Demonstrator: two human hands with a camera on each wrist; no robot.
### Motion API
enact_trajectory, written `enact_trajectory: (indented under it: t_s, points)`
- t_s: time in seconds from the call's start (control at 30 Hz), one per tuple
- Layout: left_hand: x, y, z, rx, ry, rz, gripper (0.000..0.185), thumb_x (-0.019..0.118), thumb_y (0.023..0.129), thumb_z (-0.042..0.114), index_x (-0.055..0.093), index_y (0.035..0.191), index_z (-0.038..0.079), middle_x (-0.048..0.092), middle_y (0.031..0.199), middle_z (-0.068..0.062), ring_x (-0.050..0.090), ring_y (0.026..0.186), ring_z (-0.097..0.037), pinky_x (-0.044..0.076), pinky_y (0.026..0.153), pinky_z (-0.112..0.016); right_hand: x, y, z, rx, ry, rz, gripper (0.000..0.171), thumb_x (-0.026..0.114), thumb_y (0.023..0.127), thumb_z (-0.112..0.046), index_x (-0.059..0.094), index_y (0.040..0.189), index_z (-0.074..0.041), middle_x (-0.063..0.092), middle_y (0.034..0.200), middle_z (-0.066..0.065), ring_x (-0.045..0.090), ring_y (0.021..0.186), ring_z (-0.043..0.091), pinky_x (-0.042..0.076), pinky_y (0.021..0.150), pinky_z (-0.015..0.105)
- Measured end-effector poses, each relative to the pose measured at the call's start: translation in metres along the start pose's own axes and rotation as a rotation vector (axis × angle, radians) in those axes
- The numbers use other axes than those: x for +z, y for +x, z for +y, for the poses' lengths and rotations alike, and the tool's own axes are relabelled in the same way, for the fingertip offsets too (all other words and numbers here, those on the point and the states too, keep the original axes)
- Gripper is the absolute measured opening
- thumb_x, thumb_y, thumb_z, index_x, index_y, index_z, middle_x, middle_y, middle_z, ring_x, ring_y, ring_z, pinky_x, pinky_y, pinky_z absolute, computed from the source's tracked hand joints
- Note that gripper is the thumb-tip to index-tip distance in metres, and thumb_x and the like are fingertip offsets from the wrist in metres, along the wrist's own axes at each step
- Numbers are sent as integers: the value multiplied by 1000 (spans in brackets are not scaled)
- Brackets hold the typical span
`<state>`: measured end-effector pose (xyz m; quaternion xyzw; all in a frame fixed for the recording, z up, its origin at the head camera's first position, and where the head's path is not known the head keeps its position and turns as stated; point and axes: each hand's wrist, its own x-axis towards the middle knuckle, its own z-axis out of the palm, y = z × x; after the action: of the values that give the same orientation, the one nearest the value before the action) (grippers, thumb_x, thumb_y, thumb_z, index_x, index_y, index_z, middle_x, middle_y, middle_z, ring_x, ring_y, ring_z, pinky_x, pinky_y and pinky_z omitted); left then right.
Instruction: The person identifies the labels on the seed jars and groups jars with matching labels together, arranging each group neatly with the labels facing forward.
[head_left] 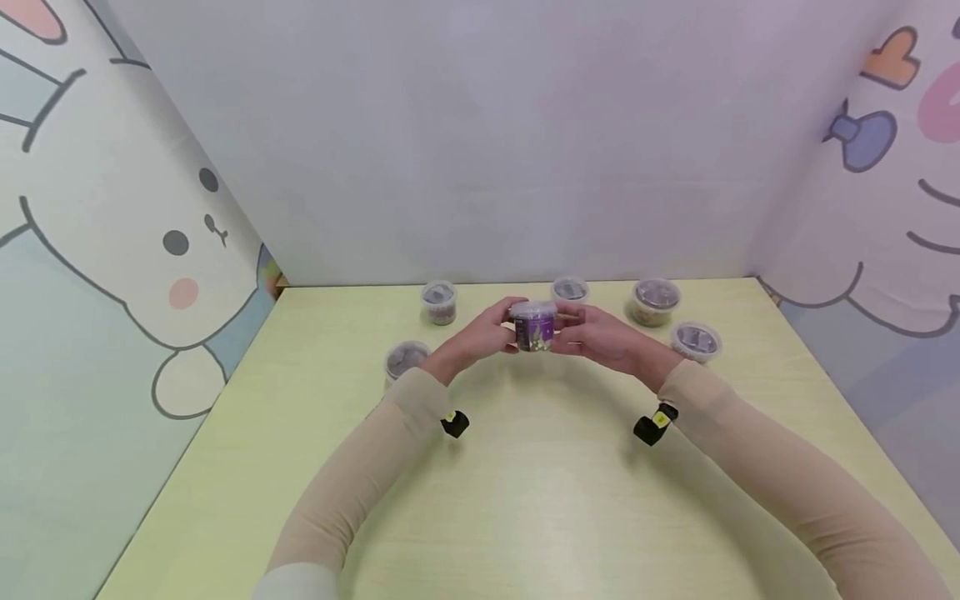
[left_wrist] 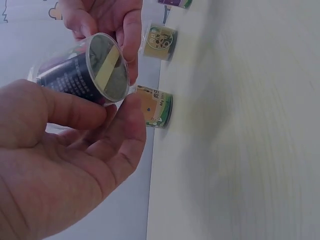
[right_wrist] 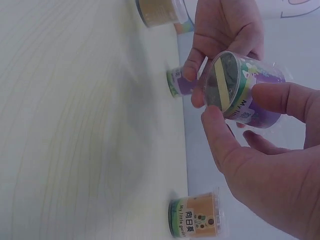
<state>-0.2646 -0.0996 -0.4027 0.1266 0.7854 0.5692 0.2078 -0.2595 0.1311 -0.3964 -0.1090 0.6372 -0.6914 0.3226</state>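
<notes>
Now the purple-labelled lidded plastic cup is up off the table, right between both hands: the left hand curls thumb and fingers around one side, the right hand pinches the other. Just beyond the right hand stands another lidded cup. It looks like a two-handed holding step; moving on probably calls for steady, even pressure, cup upright.

The head view looks from above, forward and down at the surface, rather far. Each wrist view looks from very near, turned sideways; these two share the cup, from opposite sides.
</notes>
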Motion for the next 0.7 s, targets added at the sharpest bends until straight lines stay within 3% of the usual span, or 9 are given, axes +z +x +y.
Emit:
enact_trajectory:
  t_s: [0.2, 0.4, 0.57, 0.7]
  points:
    - [-1, -5, 0, -12, -17, -10, 72, 49, 92, -9, 30, 159, 10, 49, 145, -21, 60, 113, -30, 56, 90, -39, -1, -3, 0, 8, 29, 1, 79, 50, 96, 9, 6, 162, -2, 25, 158, 28, 53, 124, 25, 45, 107, 40]
    - [-2, -9, 2, -19, -23, -27, 75, 46, 93, -7, 25, 162, 14, 47, 149, -20, 60, 116, -30, 55, 93, -40, 2, -1, 2, -9, 17, -40, 69, 48, 96, 11, 19, 158, 3, 38, 149, 30, 62, 112, 20, 51, 101, 38]
    - [-4, -11, 1, 4, 20, 7, 71, 45, 92, -5, 31, 159, 14, 49, 143, -19, 61, 110, -29, 56, 87, -39, 4, 0, 3, -11, 24, -51, 67, 49, 95, 11, 21, 156, 5, 43, 143, 28, 64, 109, 20, 51, 100, 38]
    - [-4, -12, 3, 16, -3, 39, 64, 44, 94, -4, 35, 156, 10, 50, 137, -20, 62, 107, -30, 57, 85, -37, 7, 0, 3, -15, 17, -52, 67, 51, 96, 10, 21, 155, 4, 42, 140, 26, 60, 111, 22, 49, 104, 43]
